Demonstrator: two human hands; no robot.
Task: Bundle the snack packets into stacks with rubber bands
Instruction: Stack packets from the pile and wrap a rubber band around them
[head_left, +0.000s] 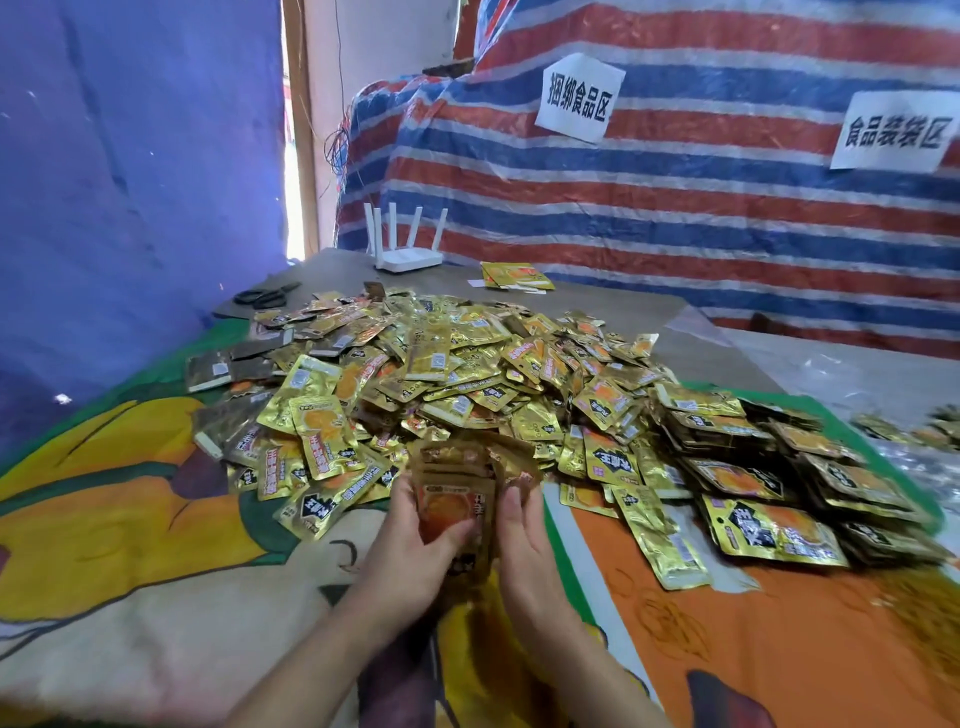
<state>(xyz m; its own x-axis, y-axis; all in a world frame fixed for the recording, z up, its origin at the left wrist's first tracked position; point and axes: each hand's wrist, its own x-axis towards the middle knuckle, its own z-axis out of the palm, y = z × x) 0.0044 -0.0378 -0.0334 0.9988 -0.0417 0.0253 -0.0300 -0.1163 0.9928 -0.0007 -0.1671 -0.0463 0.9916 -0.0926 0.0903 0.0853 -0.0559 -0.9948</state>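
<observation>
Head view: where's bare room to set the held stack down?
Bare printed cloth left of the left hand, and the orange cloth right of the right hand, below the bundled stacks. Crowded: loose packet pile ahead of the held stack.

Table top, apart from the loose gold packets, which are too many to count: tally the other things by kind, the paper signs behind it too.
Paper signs on the striped tarp: 2
White routers: 1
Black scissors: 1
Packet stacks held in a hand: 1, between left hand and right hand
Total: 5
</observation>
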